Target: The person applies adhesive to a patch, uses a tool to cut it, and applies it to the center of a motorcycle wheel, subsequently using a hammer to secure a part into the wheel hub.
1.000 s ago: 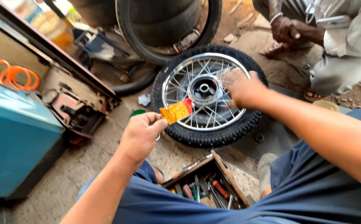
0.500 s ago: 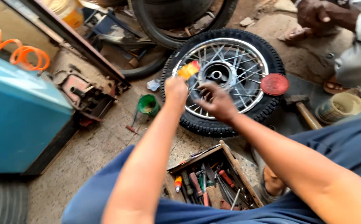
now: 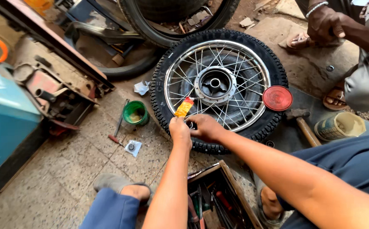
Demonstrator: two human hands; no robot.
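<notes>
A wooden toolbox (image 3: pixel 218 199) full of hand tools is lying nearest, between the person's knees. Beyond it, the left hand (image 3: pixel 180 131) is pinching a small orange packet (image 3: pixel 184 107) in a closed grip, while the right hand (image 3: pixel 207 127) is curling its fingers at the near rim of the spoked wheel (image 3: pixel 218 85), which is lying flat on the floor. A green cup (image 3: pixel 135 113) is standing left of the wheel, and a red round lid (image 3: pixel 277 98) is resting on the tyre's right side. Farther away, another person's hand (image 3: pixel 326 21) is showing.

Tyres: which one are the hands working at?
The spoked wheel's tyre, lying flat on the floor; both hands, left hand with an orange sachet and right hand, meet at its near rim. The other tyres lie behind, untouched.
</notes>
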